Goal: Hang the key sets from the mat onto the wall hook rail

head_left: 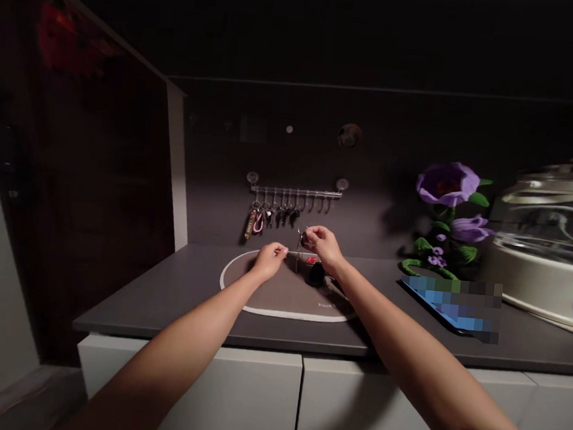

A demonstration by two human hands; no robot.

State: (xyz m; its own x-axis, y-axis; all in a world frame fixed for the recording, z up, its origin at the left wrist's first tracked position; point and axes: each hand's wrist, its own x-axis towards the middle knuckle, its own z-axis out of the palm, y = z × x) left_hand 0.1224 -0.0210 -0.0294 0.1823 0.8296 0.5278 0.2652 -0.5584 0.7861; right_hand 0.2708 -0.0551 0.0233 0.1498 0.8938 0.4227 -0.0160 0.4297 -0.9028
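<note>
My right hand (322,245) is raised over an oval mat (269,299), its fingers pinching a key ring (303,238) with a thin chain hanging down. My left hand (269,262) is a little lower to the left, thumb and fingers pressed together; anything between them is too small to make out. Behind both hands, a clear hook rail (296,192) is fixed to the wall. Several bunches of keys (282,215) hang from its left hooks, among them a brown tag (250,226) and a pink carabiner (258,223). On the mat lie a black object (316,274) and a small red item (311,261).
To the right, purple fabric flowers (448,184) stand behind a partly blurred tablet-like device (442,305). A cream appliance with a clear body (537,270) is at the far right. White cabinet doors (231,391) are below the dark counter (159,297).
</note>
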